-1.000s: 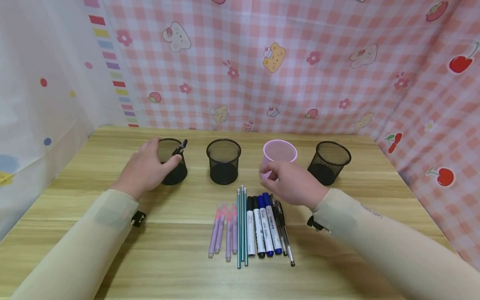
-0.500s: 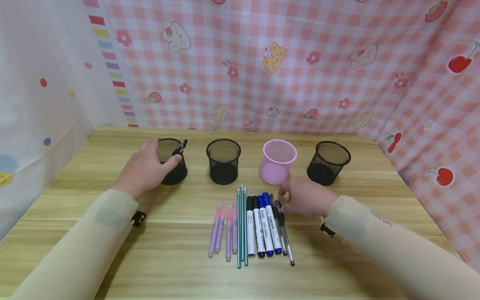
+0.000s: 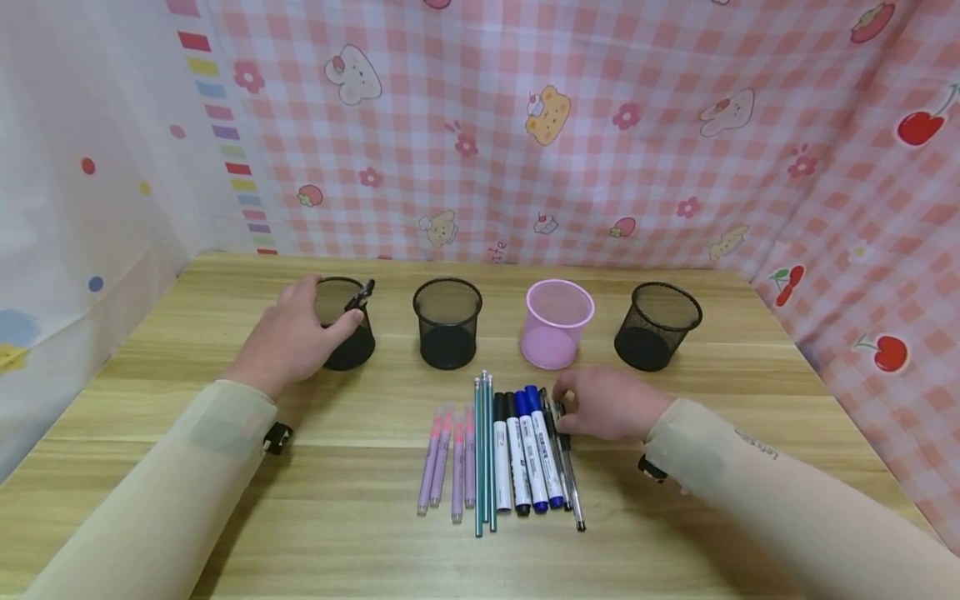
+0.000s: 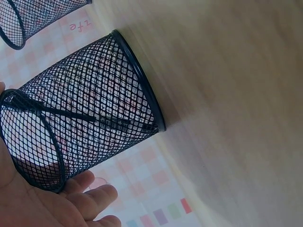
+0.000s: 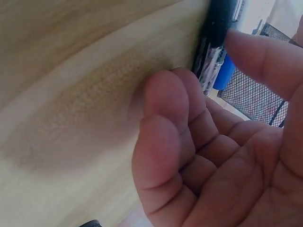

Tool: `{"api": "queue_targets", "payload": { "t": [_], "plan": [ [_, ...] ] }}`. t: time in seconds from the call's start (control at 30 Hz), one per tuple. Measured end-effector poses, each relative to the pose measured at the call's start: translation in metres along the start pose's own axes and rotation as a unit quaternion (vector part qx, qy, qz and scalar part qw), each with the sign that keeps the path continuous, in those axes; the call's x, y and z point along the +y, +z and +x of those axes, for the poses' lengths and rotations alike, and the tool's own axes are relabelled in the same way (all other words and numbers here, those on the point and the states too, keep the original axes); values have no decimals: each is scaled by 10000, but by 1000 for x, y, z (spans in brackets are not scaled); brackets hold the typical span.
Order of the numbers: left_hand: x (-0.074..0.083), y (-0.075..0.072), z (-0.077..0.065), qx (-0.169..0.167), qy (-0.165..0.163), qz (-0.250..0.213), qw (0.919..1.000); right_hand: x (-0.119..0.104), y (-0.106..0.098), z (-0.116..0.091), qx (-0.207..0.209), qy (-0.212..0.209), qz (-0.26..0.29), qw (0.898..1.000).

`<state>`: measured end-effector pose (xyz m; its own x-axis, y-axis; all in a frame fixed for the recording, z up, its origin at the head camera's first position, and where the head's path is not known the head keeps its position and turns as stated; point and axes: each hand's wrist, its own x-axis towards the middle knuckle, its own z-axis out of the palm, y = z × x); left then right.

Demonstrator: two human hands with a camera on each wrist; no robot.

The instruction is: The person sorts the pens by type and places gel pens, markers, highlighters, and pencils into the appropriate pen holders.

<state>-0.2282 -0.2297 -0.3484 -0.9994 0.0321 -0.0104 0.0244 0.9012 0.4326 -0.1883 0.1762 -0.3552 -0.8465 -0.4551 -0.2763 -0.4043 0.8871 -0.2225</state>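
Thumb of my right hand touches a black pen; whether my forefinger pinches it too, I cannot tell. It lies just beside the markers, so lifting steadily should avoid rolling those. My left hand grips a mesh cup holding one leaning pen. Counted: four mesh cups, three black, one pink; four highlighters; three pencils; four markers; apparently two loose pens.

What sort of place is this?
Hard to say; perhaps a curtained-off desk corner: a wood-grain table, a pink checked cloth hanging behind it, and mesh cups near some markers.
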Motion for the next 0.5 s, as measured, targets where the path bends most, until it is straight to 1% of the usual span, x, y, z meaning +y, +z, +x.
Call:
{"api": "queue_targets", "payload": {
  "t": [0.17, 0.4, 0.5],
  "plan": [
    [0, 0, 0, 3, -7, -7, 10000, 0, 0, 0, -19, 29, 4, 10000],
    [-1, 1, 1, 7, -7, -5, 10000, 1, 0, -1, -148, 363, 229, 9990],
    [-1, 1, 1, 21, -3, 1, 10000, 1, 0, -1, -170, 435, 268, 9985]
  ]
}}
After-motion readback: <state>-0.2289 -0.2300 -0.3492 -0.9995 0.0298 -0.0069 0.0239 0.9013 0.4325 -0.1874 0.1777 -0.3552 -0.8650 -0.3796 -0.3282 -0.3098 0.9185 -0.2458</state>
